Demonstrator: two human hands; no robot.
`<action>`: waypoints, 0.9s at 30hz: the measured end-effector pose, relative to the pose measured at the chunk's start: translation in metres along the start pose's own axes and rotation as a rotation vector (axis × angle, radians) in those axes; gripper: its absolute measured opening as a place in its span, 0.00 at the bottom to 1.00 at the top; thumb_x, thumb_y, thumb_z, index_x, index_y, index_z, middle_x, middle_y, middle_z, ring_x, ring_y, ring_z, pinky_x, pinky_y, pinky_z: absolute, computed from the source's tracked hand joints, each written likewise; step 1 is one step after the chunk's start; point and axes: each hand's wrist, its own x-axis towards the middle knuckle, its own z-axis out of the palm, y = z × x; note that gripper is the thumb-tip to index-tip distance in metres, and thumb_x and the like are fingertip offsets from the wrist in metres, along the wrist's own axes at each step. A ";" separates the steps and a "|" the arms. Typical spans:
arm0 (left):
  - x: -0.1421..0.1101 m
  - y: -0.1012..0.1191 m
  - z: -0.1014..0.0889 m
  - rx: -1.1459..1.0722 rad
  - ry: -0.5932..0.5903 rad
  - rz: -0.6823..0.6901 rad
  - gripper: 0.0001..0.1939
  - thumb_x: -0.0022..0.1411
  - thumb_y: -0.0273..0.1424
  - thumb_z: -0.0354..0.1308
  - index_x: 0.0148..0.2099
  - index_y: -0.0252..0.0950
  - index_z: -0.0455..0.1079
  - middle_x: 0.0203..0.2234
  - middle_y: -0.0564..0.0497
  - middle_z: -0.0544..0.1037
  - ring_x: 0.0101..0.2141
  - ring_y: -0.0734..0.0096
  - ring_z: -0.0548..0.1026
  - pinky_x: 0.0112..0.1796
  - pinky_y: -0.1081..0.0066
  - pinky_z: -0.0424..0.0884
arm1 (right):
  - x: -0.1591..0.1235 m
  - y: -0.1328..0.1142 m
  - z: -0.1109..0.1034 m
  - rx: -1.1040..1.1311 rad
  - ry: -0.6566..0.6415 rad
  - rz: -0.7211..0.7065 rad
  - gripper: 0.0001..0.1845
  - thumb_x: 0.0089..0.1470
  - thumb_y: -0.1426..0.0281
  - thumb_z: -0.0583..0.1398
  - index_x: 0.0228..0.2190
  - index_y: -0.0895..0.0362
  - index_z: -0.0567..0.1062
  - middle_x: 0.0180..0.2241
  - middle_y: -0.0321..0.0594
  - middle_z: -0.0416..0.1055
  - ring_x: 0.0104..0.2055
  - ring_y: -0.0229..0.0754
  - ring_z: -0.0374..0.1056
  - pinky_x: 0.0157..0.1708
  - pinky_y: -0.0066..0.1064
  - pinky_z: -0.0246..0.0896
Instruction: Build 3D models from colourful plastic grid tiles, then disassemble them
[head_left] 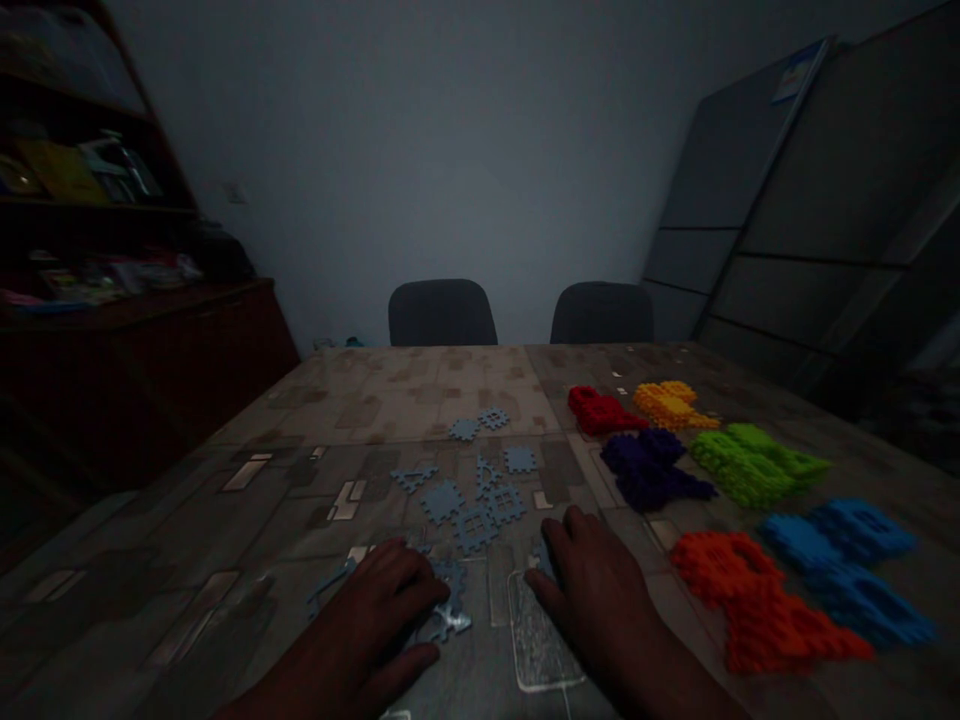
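Several pale blue lattice puzzle pieces point(472, 495) lie scattered on the patterned table point(390, 395) in front of me. My left hand point(371, 615) grips one pale blue piece point(452, 612) between thumb and fingers. A sliver of another blue piece point(544, 560) shows between the thumb and fingers of my right hand point(592, 600), mostly hidden. To the right lie stacks of chunky plastic pieces: red point(600, 411), yellow-orange point(667, 405), purple point(651, 470), green point(750, 465), blue point(840, 560) and orange-red point(757, 600).
A dark wooden cabinet with shelves of books and papers point(135, 300) stands left of the table. Two dark chairs point(442, 315) stand at the far side against the wall. Large grey panels point(795, 210) lean at the right.
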 end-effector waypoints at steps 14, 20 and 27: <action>-0.002 -0.014 0.007 0.251 0.149 0.114 0.19 0.66 0.42 0.59 0.58 0.49 0.68 0.49 0.51 0.77 0.48 0.61 0.75 0.48 0.70 0.75 | -0.010 0.007 -0.037 0.119 -0.230 -0.113 0.27 0.53 0.74 0.63 0.55 0.59 0.72 0.56 0.52 0.67 0.58 0.56 0.62 0.57 0.44 0.57; 0.002 -0.011 0.009 0.183 0.151 0.104 0.17 0.67 0.43 0.58 0.56 0.48 0.70 0.46 0.51 0.78 0.46 0.61 0.76 0.46 0.69 0.75 | 0.007 0.017 -0.027 0.073 -0.097 0.040 0.32 0.58 0.65 0.62 0.61 0.61 0.66 0.57 0.56 0.67 0.56 0.57 0.65 0.53 0.43 0.61; 0.007 -0.005 -0.001 0.132 0.122 0.062 0.13 0.70 0.39 0.55 0.55 0.45 0.70 0.47 0.50 0.78 0.47 0.65 0.76 0.49 0.71 0.74 | 0.004 0.028 -0.029 0.074 -0.117 0.040 0.36 0.56 0.63 0.64 0.63 0.60 0.64 0.56 0.56 0.67 0.57 0.60 0.65 0.53 0.47 0.61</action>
